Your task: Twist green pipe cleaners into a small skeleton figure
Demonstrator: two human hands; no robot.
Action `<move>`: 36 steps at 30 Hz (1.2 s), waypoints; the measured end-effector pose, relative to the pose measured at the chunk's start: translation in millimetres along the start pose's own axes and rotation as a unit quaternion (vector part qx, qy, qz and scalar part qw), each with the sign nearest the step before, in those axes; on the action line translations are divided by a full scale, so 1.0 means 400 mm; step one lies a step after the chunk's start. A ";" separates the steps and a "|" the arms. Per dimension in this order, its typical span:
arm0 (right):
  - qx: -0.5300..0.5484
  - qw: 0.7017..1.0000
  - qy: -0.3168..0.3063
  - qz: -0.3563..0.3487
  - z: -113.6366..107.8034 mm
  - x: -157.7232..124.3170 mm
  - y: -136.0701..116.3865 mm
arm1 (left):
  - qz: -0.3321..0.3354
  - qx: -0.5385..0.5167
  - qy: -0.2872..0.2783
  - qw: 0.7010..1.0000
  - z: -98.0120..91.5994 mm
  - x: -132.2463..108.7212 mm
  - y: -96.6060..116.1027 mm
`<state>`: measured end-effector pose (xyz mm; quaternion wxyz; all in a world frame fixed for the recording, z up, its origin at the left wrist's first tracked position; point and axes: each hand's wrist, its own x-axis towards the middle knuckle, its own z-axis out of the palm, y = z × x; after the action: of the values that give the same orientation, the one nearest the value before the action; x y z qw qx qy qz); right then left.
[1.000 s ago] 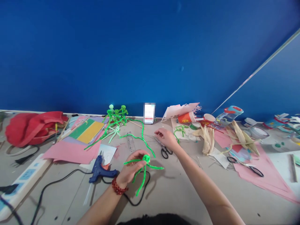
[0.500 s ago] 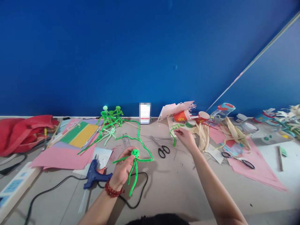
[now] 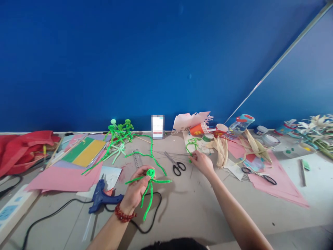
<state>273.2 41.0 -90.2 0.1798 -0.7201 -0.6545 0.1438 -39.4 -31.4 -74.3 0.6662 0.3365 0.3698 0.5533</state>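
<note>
Green pipe-cleaner figure (image 3: 150, 173) is being pinched above the bench (image 3: 187, 215) by the left hand (image 3: 135, 191), its looped head uppermost. A bent green stem (image 3: 192, 140) is being touched at its lower end by the right hand (image 3: 203, 164), fingers drawn narrow; whether it is being gripped cannot be told. Between the hands, scissors (image 3: 174, 163) are being supported by the bench.

Premises present as a handicraft work area. Evidence: a grey flat tabletop (image 3: 187, 215) along a plain blue wall (image 3: 166, 59), bearing a blue plastic glue gun (image 3: 99, 196), black-handled metal scissors (image 3: 174, 161), pink paper sheets (image 3: 70, 178) and a translucent straight ruler (image 3: 137, 159); plus a bright-green fuzzy-wire figure (image 3: 150, 173).
</note>
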 end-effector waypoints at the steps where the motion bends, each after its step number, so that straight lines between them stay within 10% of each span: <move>1: -0.002 1.000 -0.003 0.005 0.004 0.001 -0.005 | -0.001 0.000 0.002 1.000 0.000 0.000 0.000; 24: -0.086 0.983 -0.079 -0.141 0.015 -0.044 -0.164 | 0.024 0.023 -0.025 0.999 0.018 -0.001 0.015; 36: -0.140 0.981 -0.112 -0.068 0.012 -0.071 -0.178 | 0.030 0.128 -0.048 0.990 0.011 -0.005 0.010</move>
<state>204.8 18.6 -63.7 0.0122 -0.6716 -0.7314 0.1180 -37.7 -32.8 -68.1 0.6175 0.4560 0.3953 0.5044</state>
